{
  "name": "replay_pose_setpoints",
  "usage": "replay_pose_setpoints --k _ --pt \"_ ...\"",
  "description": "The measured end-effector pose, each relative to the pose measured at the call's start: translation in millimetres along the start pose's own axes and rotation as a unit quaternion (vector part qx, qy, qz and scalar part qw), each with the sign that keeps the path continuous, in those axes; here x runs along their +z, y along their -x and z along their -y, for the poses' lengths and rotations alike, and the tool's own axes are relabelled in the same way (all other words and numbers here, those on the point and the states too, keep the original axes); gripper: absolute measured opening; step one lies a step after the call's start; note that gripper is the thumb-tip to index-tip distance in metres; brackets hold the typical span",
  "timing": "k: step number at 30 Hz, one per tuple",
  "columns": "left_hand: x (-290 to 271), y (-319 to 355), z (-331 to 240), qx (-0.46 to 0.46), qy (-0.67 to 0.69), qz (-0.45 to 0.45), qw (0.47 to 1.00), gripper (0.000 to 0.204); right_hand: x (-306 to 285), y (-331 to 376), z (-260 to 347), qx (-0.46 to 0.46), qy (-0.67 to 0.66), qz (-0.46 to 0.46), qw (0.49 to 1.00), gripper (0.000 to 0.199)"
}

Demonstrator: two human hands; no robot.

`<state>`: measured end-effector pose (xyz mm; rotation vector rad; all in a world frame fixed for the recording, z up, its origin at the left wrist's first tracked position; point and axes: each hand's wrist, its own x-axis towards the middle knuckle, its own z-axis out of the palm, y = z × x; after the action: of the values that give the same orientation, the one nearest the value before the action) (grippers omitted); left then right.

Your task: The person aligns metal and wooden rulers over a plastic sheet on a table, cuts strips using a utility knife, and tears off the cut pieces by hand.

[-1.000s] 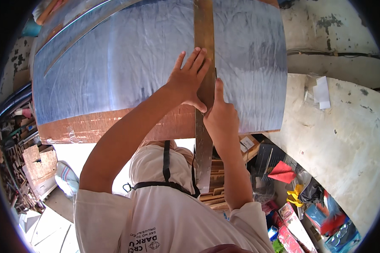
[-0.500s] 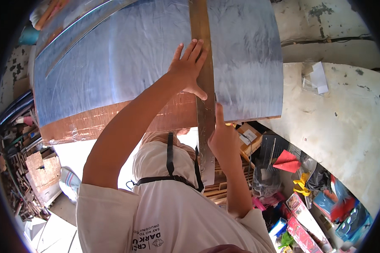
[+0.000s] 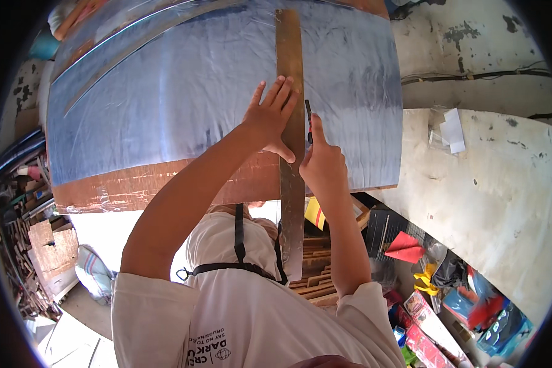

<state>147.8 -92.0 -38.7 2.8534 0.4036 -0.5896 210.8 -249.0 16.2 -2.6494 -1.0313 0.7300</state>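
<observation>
My left hand (image 3: 273,119) lies flat, fingers spread, pressing a long brownish metal straightedge (image 3: 288,49) onto a shiny blue film-covered sheet (image 3: 165,104). The sheet lies on a brown board (image 3: 165,187), whose bare strip shows along the near edge. My right hand (image 3: 322,165) is closed around a small dark cutter (image 3: 308,119). The cutter's tip points up along the right edge of the straightedge, just beside my left fingers. The straightedge runs past the board's near edge toward my chest.
A pale, stained slab (image 3: 484,184) with a white paper scrap (image 3: 452,129) lies to the right, with cables (image 3: 472,76) on the wall above. Red folded paper (image 3: 405,245) and colourful packages clutter the lower right. Wood pieces (image 3: 49,251) and a striped sack (image 3: 95,270) sit at left.
My right hand slid down beside the straightedge, then came back up; the cutter now shows above it. My left hand stayed pressed on the straightedge. The view shifted slightly.
</observation>
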Motion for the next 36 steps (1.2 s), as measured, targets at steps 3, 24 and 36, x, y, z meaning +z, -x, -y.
replay_pose_setpoints --k 3,24,36 --pt "0.8 1.4 3.2 -0.002 0.003 -0.001 1.000 0.151 -1.6 -0.9 5.9 0.012 -0.025 0.017 0.999 0.068" --pt "-0.9 1.1 2.0 0.004 0.008 0.006 1.000 0.150 15.6 1.5 3.3 -0.002 0.003 0.005 1.000 0.088" --pt "0.7 -1.6 -2.1 -0.008 -0.013 -0.003 1.000 0.152 6.9 7.4 2.8 0.013 0.012 0.031 0.999 0.081"
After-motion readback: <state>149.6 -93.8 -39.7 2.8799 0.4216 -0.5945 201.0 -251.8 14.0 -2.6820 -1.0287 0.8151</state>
